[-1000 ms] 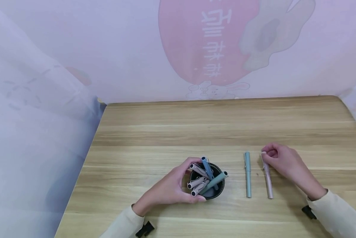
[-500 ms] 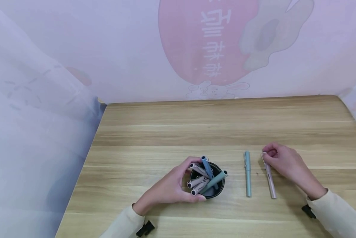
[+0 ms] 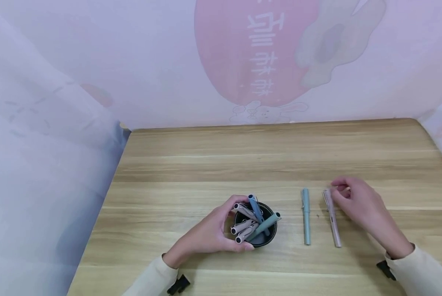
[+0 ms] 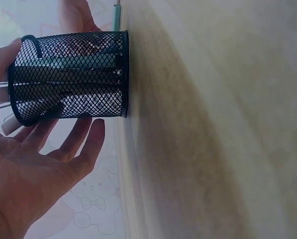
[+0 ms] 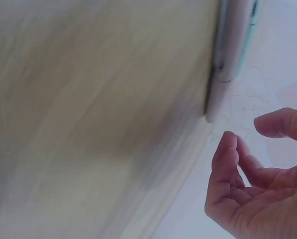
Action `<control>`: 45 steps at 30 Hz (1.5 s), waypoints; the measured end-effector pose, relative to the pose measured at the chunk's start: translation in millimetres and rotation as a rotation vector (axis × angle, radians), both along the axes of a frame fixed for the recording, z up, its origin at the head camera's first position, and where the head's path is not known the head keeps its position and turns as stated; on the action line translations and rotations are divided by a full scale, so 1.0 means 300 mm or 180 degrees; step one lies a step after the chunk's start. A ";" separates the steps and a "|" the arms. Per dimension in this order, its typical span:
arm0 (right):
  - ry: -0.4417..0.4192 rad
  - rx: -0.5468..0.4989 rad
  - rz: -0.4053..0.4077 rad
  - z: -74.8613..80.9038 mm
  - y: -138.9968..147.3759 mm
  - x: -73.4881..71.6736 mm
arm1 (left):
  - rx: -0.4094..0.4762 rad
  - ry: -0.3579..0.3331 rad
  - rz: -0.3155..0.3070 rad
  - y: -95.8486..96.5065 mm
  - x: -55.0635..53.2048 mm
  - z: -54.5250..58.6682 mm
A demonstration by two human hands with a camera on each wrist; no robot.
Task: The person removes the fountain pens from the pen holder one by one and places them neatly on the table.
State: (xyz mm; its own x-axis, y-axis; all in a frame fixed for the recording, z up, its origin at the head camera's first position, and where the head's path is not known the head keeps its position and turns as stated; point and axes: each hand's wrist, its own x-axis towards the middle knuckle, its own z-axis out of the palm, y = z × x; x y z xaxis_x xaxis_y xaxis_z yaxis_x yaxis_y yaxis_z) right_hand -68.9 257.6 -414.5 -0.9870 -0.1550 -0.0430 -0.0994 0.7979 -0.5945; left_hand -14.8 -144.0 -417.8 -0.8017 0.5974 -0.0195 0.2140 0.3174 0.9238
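"On the table (image 3: 206,164), where's the pink pen (image 3: 332,218) relative to the fingers?"

"Just left of the right hand (image 3: 359,205), clip end level with the fingertips. Long axis runs toward the person, slightly slanted."

"Held?"

"No. Thumb and fingers loosely bent, parted, nothing between them (right wrist view shows the gap). That's the nearer hand. Left hand (image 3: 213,230) is curled round the mesh cup (image 4: 83,97); green pen (image 3: 306,217) lies between cup and pink pen."

"Blind spots?"

"Right wrist view cuts the pink pen off at the top edge, blurs the table. Mesh obscures the cup's pens (image 3: 267,224) lower down."
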 end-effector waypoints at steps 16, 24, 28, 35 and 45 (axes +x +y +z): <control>-0.0039 -0.1467 0.0362 0.030 -0.113 0.110 | 0.0035 -0.0047 0.0034 0.002 -0.004 -0.006; 0.0047 -0.1717 0.0773 0.030 -0.168 0.133 | 0.0043 -0.0061 0.0033 0.005 -0.010 -0.006; 0.0022 -0.1759 0.0854 0.024 -0.191 0.130 | 0.0042 -0.0065 0.0036 0.006 -0.010 -0.008; 0.0007 -0.1875 0.1054 0.016 -0.232 0.130 | 0.0084 -0.0072 0.0016 0.009 -0.011 -0.005; 0.0107 -0.1957 0.1430 0.021 -0.267 0.137 | 0.0185 -0.0078 -0.0032 0.015 -0.011 -0.011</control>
